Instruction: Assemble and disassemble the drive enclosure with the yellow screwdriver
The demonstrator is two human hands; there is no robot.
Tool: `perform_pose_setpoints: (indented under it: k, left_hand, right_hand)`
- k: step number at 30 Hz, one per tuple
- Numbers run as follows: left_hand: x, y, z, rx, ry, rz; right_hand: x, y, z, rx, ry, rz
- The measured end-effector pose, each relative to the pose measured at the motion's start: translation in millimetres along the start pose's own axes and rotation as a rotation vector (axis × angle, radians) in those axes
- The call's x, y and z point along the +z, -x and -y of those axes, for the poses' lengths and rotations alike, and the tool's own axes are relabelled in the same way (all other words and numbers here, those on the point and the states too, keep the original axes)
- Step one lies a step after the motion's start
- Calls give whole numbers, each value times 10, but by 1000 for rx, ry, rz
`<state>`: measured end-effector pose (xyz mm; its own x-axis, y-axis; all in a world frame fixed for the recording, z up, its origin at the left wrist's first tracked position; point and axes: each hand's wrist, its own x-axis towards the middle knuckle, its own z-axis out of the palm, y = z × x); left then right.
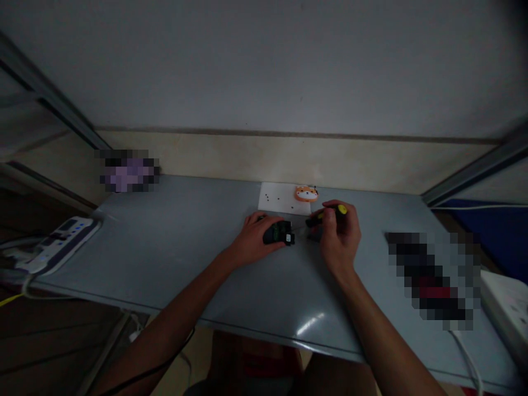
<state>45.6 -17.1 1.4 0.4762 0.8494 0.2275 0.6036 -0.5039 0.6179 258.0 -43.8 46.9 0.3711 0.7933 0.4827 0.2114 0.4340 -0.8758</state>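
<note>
My left hand [253, 242] is closed around a small black device [277, 233] with a green circuit board exposed and a pale square at its right end. In my right hand [340, 236] is a screwdriver [317, 218] with a black and yellow handle. Its thin shaft points left toward the device; whether the tip touches it I cannot tell. Below the screwdriver, a dark piece [314, 235] on the table is partly hidden by my right hand. A white sheet [284, 205] just beyond my hands carries several tiny dark bits, too small to name.
An orange and white animal-faced item [306, 193] lies on the sheet's right side. A power strip [61, 245] with cables sits at the table's left edge. Blurred items lie at the back left and on the right. A wall closes off the back of the grey table [173, 231].
</note>
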Motion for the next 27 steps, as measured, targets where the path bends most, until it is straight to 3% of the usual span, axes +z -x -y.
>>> perform_pose_setpoints:
  k: [27]
  left_hand:
    - [-10,-4,-21,1,14,-11]
  right_hand:
    - [10,32,-36,34,0,20]
